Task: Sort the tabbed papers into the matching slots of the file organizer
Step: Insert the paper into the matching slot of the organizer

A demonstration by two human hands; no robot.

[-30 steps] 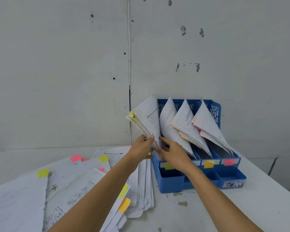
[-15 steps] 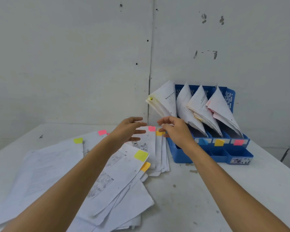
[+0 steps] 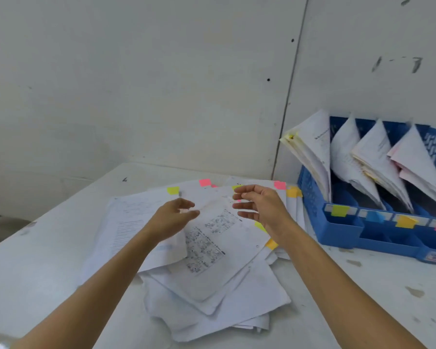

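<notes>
A loose pile of white tabbed papers (image 3: 207, 250) lies spread on the table, with yellow, pink and orange tabs along its far edge. The blue file organizer (image 3: 342, 230) stands at the right by the wall, its several slots marked yellow, blue, orange and pink and filled with leaning sheets (image 3: 315, 149). My left hand (image 3: 173, 217) hovers over the pile with fingers loosely spread, holding nothing. My right hand (image 3: 259, 205) hovers just right of it, above the pile's far edge, fingers relaxed and empty.
The white table (image 3: 363, 298) has scuffed patches in front of the organizer. Grey walls meet in a corner (image 3: 285, 117) right behind the pile. The table's left edge (image 3: 48, 210) runs diagonally past the papers.
Both hands have left the sheets in the yellow slot and swung left over the loose pile. The view has turned left and down, so the organizer now sits at the right.
</notes>
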